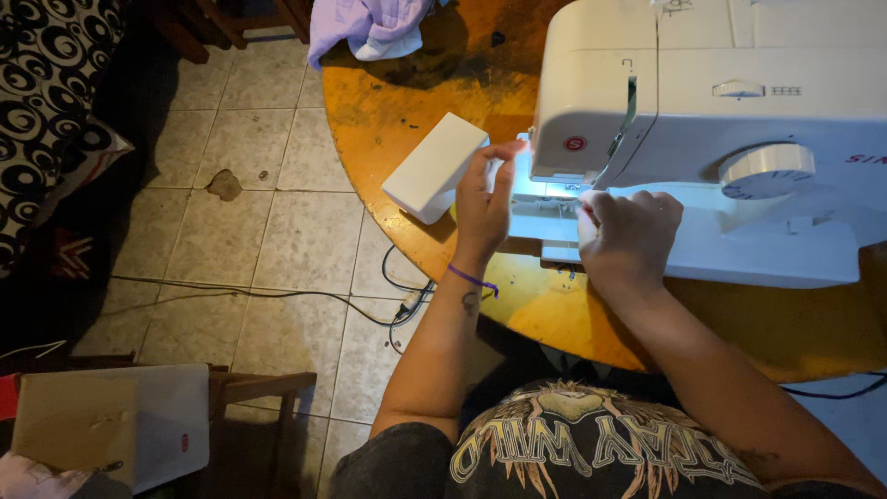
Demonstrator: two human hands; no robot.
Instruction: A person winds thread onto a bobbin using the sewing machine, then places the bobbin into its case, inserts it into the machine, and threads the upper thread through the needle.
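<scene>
While I look down, my left hand (pixel 482 199) is up by the lit needle spot of the white sewing machine (pixel 730 129), its fingers close together and touching the machine's side. My right hand (pixel 628 236) is curled on the machine's flat part, fingertips pinched together near the needle; I cannot tell if it holds thread. A purple band (pixel 473 279) goes round my left wrist. Just left of the hands sits a white box (pixel 434 168) on the orange tabletop (pixel 397 102). Farther off lies a purple cloth (pixel 370 26).
</scene>
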